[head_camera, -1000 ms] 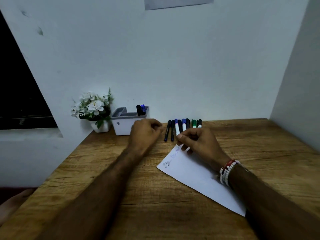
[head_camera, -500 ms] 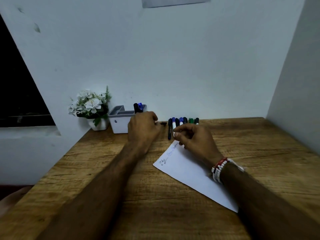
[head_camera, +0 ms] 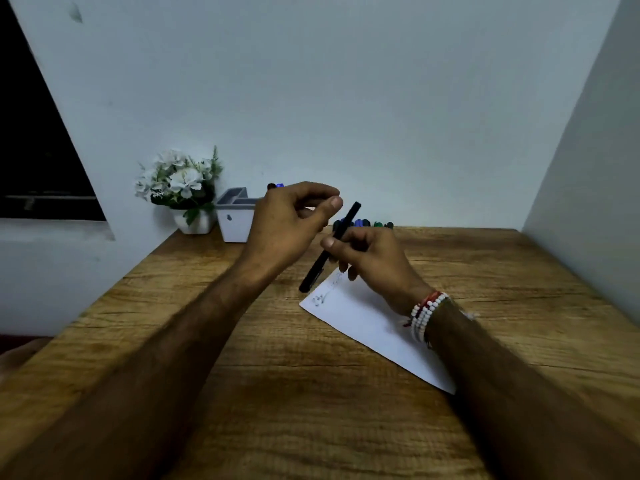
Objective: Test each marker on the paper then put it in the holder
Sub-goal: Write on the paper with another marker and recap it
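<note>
- Black marker [head_camera: 313, 277] is lifted now, my right hand [head_camera: 374, 261] gripping its barrel, tilted over the paper [head_camera: 363, 317].
- Left hand [head_camera: 287, 223] has come up too, fingers curled; whether it's holding anything, I can't tell.

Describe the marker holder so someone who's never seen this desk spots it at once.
Follow the wooden table to its far left corner at the wall, where a pot of white flowers stands. The holder sits just right of that pot, partly behind the left hand. Unlike the pot, it is a white box with a grey divided top and marker caps poking out.
</note>
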